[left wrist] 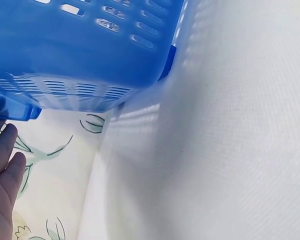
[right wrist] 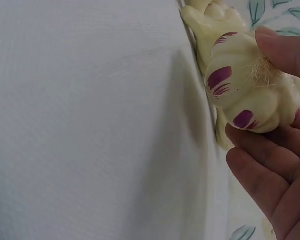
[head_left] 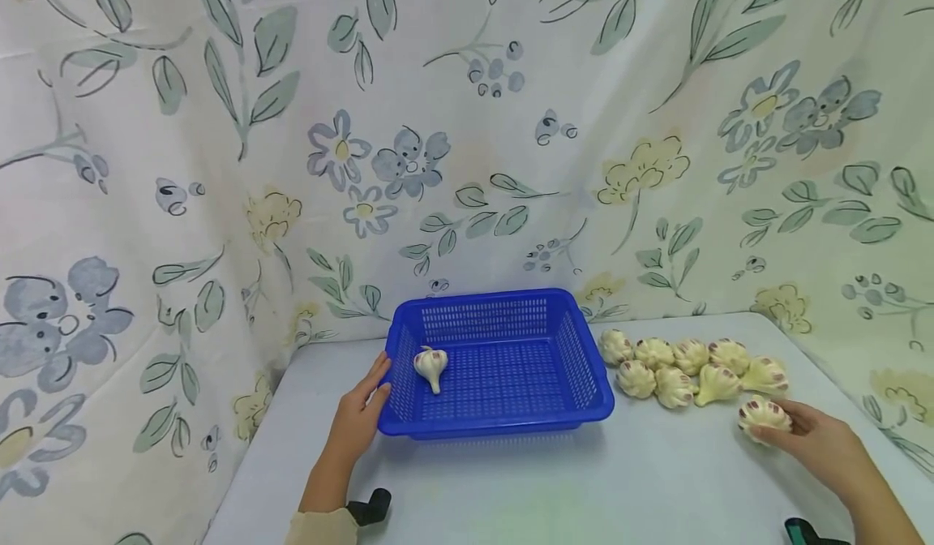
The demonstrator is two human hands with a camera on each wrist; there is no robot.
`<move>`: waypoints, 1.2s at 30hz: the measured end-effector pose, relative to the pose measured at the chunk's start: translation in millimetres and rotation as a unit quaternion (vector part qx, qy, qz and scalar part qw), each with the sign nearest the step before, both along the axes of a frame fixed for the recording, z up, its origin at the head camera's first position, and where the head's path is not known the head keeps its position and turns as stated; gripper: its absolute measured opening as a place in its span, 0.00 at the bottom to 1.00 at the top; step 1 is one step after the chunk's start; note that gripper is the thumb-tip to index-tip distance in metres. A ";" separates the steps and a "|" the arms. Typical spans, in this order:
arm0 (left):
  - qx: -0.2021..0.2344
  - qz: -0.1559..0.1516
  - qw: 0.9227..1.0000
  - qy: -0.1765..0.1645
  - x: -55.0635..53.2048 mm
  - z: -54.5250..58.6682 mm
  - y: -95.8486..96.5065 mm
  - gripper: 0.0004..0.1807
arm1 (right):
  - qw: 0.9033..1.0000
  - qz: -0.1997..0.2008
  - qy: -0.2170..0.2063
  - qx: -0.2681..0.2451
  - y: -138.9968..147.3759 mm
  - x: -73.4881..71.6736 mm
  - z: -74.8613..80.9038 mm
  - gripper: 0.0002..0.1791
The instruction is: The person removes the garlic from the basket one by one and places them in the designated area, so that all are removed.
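A blue plastic basket (head_left: 503, 430) with slotted walls stands on the table, and one garlic bulb (head_left: 430, 364) lies inside at its left. My left hand (head_left: 359, 415) rests against the basket's left rim, fingers extended; in the left wrist view the fingers (left wrist: 12, 175) show beside the blue rim. At the table's right, my right hand (head_left: 820, 439) holds a garlic bulb (head_left: 762, 417) between thumb and fingers. Purple patches and a rooty end show on this bulb (right wrist: 240, 90) in the right wrist view. Just behind it sits a group of several garlic bulbs (head_left: 674, 387).
The white table (head_left: 554, 488) runs up to a flowered cloth (head_left: 467, 148) hanging at the back and sides. The grouped bulbs lie in two rough rows close to the basket's right side. Dark wrist camera mounts (head_left: 372, 507) show at both forearms.
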State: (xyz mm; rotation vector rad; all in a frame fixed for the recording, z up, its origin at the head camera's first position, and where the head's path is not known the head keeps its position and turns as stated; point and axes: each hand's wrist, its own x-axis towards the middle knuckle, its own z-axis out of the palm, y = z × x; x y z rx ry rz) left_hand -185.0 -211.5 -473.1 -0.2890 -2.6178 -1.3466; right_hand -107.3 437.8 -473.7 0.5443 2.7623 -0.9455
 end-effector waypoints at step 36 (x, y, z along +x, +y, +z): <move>-0.072 0.013 0.980 0.186 24.9 -19.7 0.2 0.28 | 0.998 -0.008 0.010 0.068 2.4 -15.5 3.1 0.60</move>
